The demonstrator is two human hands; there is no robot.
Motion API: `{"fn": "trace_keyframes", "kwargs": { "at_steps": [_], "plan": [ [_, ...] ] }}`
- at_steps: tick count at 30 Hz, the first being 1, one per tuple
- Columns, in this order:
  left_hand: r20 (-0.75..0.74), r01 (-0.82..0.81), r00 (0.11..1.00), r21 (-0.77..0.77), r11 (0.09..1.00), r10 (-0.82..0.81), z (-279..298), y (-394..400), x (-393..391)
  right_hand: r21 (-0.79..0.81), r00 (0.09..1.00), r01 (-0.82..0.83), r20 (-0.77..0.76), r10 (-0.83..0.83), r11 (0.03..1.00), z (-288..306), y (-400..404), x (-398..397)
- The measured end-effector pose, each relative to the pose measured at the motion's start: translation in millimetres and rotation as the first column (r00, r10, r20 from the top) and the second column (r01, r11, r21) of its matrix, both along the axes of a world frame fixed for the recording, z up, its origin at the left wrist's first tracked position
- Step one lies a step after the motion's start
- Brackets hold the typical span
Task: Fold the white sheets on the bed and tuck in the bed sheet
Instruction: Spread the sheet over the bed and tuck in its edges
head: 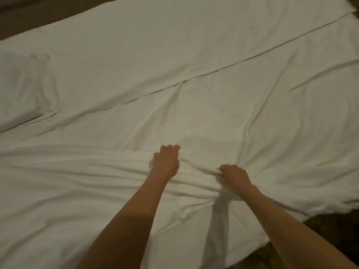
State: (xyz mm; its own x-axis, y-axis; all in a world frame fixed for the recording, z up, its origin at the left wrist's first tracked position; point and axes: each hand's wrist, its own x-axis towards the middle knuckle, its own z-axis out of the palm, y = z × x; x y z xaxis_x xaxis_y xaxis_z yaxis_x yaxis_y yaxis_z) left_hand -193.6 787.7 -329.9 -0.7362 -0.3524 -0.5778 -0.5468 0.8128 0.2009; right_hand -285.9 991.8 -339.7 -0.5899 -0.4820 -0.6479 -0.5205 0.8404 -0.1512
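Dim, warm light falls on a bed (58, 220) covered almost edge to edge in soft white cloth, with dark brown floor (334, 233) showing at the lower right and along the top left. Two layers can be told apart: an upper white sheet (242, 113) lies nearer the person, and its straight hem (223, 68) runs as a long diagonal line from lower left to upper right across the bed sheet (136, 35) beneath. Cotton-like and matte, the fabric is creased in fans radiating from the hands. Near the left edge a rumpled, puffy patch (27, 84) rises. Both bare forearms reach in from below. The left hand (167, 162) has its fingers curled into a bunched ridge of the upper sheet, and the right hand (235, 175) is clenched on gathered folds just beside it.
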Motion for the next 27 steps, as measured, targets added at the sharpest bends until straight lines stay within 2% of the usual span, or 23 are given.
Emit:
{"fn": "trace_keyframes", "kwargs": {
  "at_steps": [2, 4, 6, 9, 13, 16, 21, 23, 25, 27],
  "plan": [
    [0.150, 0.000, 0.989, -0.024, 1.000, 0.003, -11, -1, -3, -0.100, 0.996, 0.037, 0.086, -0.028, 0.994, 3, 2, -20],
    [0.154, -0.068, 0.985, -0.040, 0.997, 0.073, -14, -7, -5, -0.208, 0.992, 0.067, 0.116, -0.043, 0.976, 11, -5, -46],
    [0.046, -0.205, 0.978, 0.003, 0.979, 0.204, -8, -17, -15, -0.299, 0.993, 0.076, 0.112, -0.044, 0.951, 24, -25, -77],
    [-0.171, -0.357, 0.919, 0.026, 0.934, 0.356, 8, -38, -31, -0.397, 0.997, 0.057, 0.074, -0.029, 0.916, 45, -73, -122],
    [-0.311, -0.491, 0.829, -0.006, 0.871, 0.465, 38, -77, -53, -0.513, 0.999, 0.021, 0.043, 0.001, 0.858, 78, -156, -167],
    [-0.394, -0.514, 0.786, 0.012, 0.858, 0.476, 44, -104, -60, -0.523, 0.999, -0.029, 0.002, 0.035, 0.852, 75, -193, -181],
    [-0.268, -0.442, 0.867, -0.025, 0.897, 0.420, 23, -127, -56, -0.330, 0.993, -0.098, -0.090, 0.072, 0.939, 28, -171, -186],
    [-0.098, -0.371, 0.926, -0.054, 0.927, 0.365, 7, -136, -49, -0.234, 0.986, -0.104, -0.150, 0.069, 0.967, 15, -158, -197],
    [0.098, -0.290, 0.948, -0.118, 0.950, 0.302, -7, -146, -42, -0.178, 0.977, -0.088, -0.206, 0.050, 0.980, 12, -154, -218],
    [0.137, -0.247, 0.952, -0.190, 0.950, 0.275, -14, -155, -38, -0.180, 0.972, -0.069, -0.232, 0.026, 0.981, 14, -161, -239]
  ]
}}
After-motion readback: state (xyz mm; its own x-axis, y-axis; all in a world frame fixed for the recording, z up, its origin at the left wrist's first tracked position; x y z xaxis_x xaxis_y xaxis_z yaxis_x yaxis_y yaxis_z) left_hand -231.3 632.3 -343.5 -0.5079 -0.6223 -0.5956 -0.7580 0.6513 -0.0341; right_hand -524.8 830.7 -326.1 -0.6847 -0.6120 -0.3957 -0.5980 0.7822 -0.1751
